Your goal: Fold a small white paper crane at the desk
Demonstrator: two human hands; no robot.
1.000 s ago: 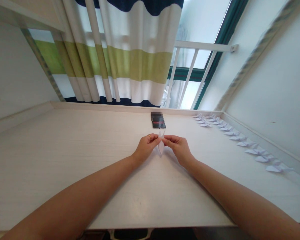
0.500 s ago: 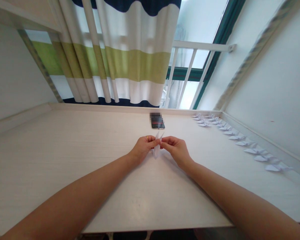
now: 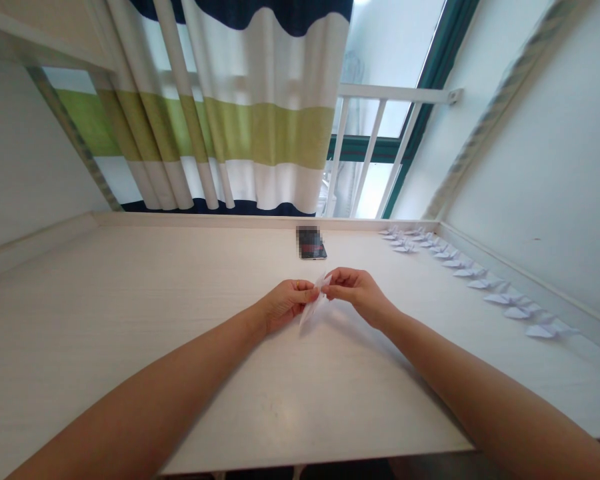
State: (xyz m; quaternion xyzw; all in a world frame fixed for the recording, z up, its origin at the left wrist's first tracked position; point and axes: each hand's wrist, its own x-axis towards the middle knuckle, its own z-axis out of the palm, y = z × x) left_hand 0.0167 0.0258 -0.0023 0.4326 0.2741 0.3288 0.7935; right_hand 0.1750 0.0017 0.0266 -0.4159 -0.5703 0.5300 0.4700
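1. A narrow folded white paper piece [image 3: 312,311] is pinched from both sides. The left hand [image 3: 283,303] is closed on it with thumb and forefinger, and the right hand [image 3: 360,292] is closed on its upper end in the same way.
2. The paper piece is held just above the desk [image 3: 130,320], between the two hands and well short of the phone [image 3: 311,243] lying further back.
3. A second ago the paper piece was held nearly upright, with its upper tip pointed towards the phone. It is now tilted, with its long free end slanted down and to the left towards the desk top.
4. The right hand is now raised slightly above the left, where before the two were level. The pinch has been kept by both throughout.
5. From this turn it is judged that the paper piece is being reoriented in the fingers in the middle of a fold. The paper piece has not been laid down.
6. A ring [image 3: 297,285] is seen on a finger of the left hand.
7. The row of folded paper figures [image 3: 480,280] along the right wall is left untouched, well apart from both hands.
8. The striped curtain [image 3: 260,133] and the phone are unchanged, apart from a small shift of the view.
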